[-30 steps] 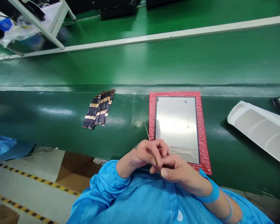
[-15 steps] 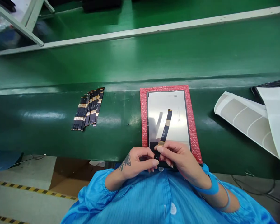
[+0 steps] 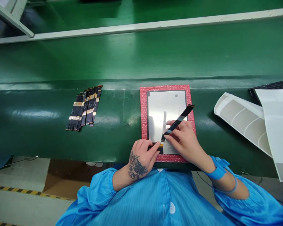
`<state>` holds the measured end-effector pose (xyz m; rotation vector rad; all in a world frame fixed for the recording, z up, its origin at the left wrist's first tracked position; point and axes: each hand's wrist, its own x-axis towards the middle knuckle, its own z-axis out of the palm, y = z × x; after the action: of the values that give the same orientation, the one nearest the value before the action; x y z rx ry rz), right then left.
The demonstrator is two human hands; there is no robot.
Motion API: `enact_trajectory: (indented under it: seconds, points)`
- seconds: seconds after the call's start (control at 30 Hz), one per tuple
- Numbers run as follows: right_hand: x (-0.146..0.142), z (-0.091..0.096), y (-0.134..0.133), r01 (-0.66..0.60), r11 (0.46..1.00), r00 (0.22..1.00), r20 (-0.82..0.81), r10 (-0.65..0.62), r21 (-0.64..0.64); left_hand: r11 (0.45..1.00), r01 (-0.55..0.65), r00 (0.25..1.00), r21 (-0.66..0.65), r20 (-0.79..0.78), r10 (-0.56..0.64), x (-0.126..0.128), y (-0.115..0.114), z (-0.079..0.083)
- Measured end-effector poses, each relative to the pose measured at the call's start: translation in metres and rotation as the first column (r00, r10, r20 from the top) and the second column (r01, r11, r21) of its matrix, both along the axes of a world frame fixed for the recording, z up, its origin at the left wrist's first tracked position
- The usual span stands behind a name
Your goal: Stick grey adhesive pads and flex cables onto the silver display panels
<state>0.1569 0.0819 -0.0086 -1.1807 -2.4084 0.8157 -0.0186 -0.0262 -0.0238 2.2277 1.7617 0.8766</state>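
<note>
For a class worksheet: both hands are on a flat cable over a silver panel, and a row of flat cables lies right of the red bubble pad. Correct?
No: the head view shows the row of flat cables left of the red bubble pad, not right. The rest stands: left hand and right hand on the flat cable over the silver panel.

A green belt bench (image 3: 191, 58) is stretching across the view, with a pale rail (image 3: 141, 26) running along its far part. A fanned row of black-and-gold flat flex cables (image 3: 83, 108) is lying on it, left of centre. To their right, a red bubble-wrap pad (image 3: 143, 125) is lying flat, bearing a silver display panel (image 3: 162, 110). Farther right, a curled white sheet with beige patches (image 3: 240, 121) is resting on the bench, overlapped by a flat white sheet (image 3: 279, 131), with a black tray (image 3: 271, 83) showing behind.
</note>
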Motion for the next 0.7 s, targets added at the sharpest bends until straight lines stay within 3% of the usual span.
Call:
enact_trajectory:
  seconds: [0.1, 0.4, 0.7]
  points:
    - [-0.001, -0.002, -0.001, -0.064, 0.998, 0.998, -0.025, 0.065, 0.028, 0.999, 0.030, 0.999, 0.019, -0.013, -0.030, 0.003, 0.003, 0.003]
    - [-0.004, 0.011, 0.006, -0.224, 0.966, 0.970, -0.124, 0.208, -0.127, 0.994, 0.099, 0.995, 0.054, -0.010, -0.099, -0.002, 0.000, 0.002]
    - [-0.006, 0.007, 0.006, -0.241, 0.966, 0.970, -0.069, 0.235, -0.097, 0.995, 0.090, 0.996, 0.042, -0.010, -0.089, -0.001, 0.002, 0.006]
